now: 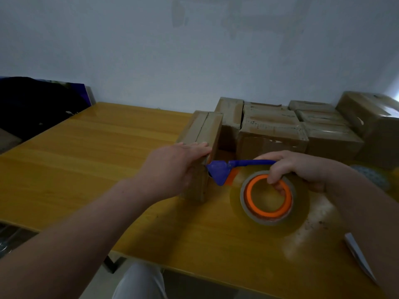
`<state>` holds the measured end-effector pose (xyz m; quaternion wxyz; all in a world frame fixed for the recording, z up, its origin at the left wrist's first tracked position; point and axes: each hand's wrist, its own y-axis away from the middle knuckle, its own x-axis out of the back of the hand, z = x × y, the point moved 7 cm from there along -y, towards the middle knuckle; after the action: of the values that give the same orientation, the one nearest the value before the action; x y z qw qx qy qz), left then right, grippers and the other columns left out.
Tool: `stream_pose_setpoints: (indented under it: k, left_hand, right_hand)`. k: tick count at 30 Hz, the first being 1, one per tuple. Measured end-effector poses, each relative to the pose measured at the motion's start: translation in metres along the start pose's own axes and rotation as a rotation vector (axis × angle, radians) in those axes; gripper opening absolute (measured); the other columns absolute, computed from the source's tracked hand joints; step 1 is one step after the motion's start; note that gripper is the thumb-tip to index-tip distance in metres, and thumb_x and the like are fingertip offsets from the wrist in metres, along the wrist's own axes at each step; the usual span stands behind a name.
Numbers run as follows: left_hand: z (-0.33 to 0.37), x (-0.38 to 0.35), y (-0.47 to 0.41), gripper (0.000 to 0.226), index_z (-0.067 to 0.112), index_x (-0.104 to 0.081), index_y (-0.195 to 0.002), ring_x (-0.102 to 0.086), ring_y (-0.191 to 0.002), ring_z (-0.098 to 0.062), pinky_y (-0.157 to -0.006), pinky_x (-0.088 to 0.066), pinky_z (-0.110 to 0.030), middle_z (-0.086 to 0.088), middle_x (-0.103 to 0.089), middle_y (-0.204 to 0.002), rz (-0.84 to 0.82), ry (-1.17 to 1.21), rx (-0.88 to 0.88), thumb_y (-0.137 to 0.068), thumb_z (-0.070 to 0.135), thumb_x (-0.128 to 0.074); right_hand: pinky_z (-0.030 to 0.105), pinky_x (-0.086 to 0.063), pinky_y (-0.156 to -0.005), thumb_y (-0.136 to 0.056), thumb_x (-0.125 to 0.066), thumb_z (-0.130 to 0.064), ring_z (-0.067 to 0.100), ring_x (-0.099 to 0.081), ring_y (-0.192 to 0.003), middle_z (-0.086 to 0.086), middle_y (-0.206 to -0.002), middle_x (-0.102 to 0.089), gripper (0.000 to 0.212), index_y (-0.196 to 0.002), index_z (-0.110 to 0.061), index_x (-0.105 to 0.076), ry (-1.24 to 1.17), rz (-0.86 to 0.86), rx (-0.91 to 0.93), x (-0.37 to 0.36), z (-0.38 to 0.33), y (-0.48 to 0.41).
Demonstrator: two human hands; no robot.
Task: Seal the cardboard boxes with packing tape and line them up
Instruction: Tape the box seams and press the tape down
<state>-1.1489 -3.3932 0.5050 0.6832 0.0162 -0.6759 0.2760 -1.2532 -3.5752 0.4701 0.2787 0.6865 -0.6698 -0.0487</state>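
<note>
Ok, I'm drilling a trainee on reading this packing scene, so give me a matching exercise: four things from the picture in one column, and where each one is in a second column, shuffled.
Column one:
1 left hand
2 right hand
3 stacked boxes
4 grey pointed tool

Column two:
A lying on the table, near right
B resting flat on the near box
C against the wall, far right
D gripping the tape dispenser

Pairs: 1-B, 2-D, 3-C, 4-A.
</note>
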Motion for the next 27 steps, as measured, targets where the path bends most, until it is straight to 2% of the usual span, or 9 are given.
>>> stream_pose_setpoints:
  k: [4,8,11,13,15,18,20,23,27]
  left_hand:
    - [0.002,0.0,-0.003,0.065,0.047,-0.022,-0.145,-0.036,-0.137,-0.01,-0.099,-0.047,-0.031,0.024,-0.026,-0.152,-0.006,-0.037,-0.009,-0.095,0.015,-0.049]
    - [0.013,0.0,-0.009,0.062,0.047,-0.027,-0.142,-0.057,-0.115,-0.012,-0.075,-0.056,-0.028,0.018,-0.038,-0.148,-0.039,-0.173,-0.085,-0.095,0.015,-0.052]
    - [0.012,-0.001,-0.014,0.057,0.043,-0.03,-0.139,-0.061,-0.081,-0.01,-0.061,-0.053,-0.024,0.012,-0.059,-0.113,-0.05,-0.234,-0.081,-0.094,0.015,-0.051]
    - [0.008,0.001,-0.016,0.054,0.043,-0.027,-0.138,-0.051,-0.066,-0.009,-0.05,-0.043,-0.02,0.011,-0.054,-0.085,-0.053,-0.24,-0.017,-0.096,0.017,-0.048]
    - [0.007,0.003,-0.017,0.042,0.039,-0.035,-0.133,-0.051,-0.066,-0.009,-0.046,-0.035,-0.019,0.009,-0.056,-0.082,-0.06,-0.237,0.005,-0.098,0.02,-0.047]
    - [0.007,0.004,-0.017,0.036,0.037,-0.04,-0.131,-0.056,-0.07,-0.008,-0.049,-0.037,-0.018,0.008,-0.062,-0.087,-0.053,-0.216,-0.013,-0.099,0.022,-0.047]
    - [0.009,0.005,-0.017,0.037,0.037,-0.039,-0.133,-0.059,-0.075,-0.008,-0.053,-0.042,-0.018,0.008,-0.064,-0.092,-0.045,-0.218,-0.032,-0.1,0.022,-0.045]
    - [0.011,0.007,-0.017,0.041,0.037,-0.036,-0.136,-0.058,-0.076,-0.008,-0.056,-0.045,-0.019,0.01,-0.063,-0.094,-0.041,-0.234,-0.05,-0.1,0.021,-0.044]
    - [0.012,0.009,-0.017,0.046,0.039,-0.031,-0.142,-0.054,-0.076,-0.006,-0.054,-0.042,-0.016,0.01,-0.063,-0.1,-0.025,-0.231,-0.055,-0.101,0.022,-0.041]
  right_hand:
    - [0.021,-0.049,-0.046,-0.075,-0.065,-0.003,0.013,-0.062,-0.052,0.004,-0.067,-0.067,0.045,-0.119,-0.009,-0.059,-0.03,0.01,-0.04,0.004,-0.005,0.002]
    - [0.028,-0.056,-0.06,-0.046,-0.075,-0.027,0.025,-0.067,-0.073,0.014,-0.092,-0.071,0.073,-0.116,-0.014,-0.063,0.188,0.065,-0.051,0.01,-0.02,0.006]
    - [0.029,-0.056,-0.065,-0.049,-0.072,-0.03,0.022,-0.071,-0.083,0.004,-0.097,-0.072,0.064,-0.113,-0.028,-0.065,0.354,0.157,-0.046,0.012,-0.042,0.012]
    - [0.025,-0.052,-0.063,-0.05,-0.07,-0.033,0.015,-0.068,-0.082,-0.003,-0.095,-0.069,0.062,-0.112,-0.032,-0.065,0.481,0.191,-0.041,0.01,-0.059,0.016]
    - [0.025,-0.049,-0.066,-0.055,-0.074,-0.033,0.012,-0.063,-0.085,-0.007,-0.096,-0.066,0.055,-0.11,-0.028,-0.068,0.593,0.211,-0.039,0.006,-0.074,0.018]
    - [0.031,-0.053,-0.074,-0.06,-0.076,-0.03,0.02,-0.065,-0.09,0.001,-0.097,-0.07,0.046,-0.104,-0.016,-0.073,0.62,0.217,-0.079,0.004,-0.084,0.017]
    - [0.031,-0.056,-0.065,-0.054,-0.075,-0.028,0.027,-0.069,-0.081,0.007,-0.088,-0.072,0.042,-0.092,-0.01,-0.073,0.513,0.19,-0.151,0.009,-0.076,0.015]
    - [0.028,-0.05,-0.058,-0.06,-0.072,-0.016,0.022,-0.062,-0.061,0.008,-0.067,-0.067,0.014,-0.07,-0.01,-0.065,0.358,0.16,-0.214,0.011,-0.063,0.013]
    - [0.024,-0.05,-0.051,-0.073,-0.066,-0.013,0.016,-0.059,-0.051,0.006,-0.06,-0.063,0.013,-0.06,-0.011,-0.064,0.257,0.124,-0.233,0.013,-0.051,0.014]
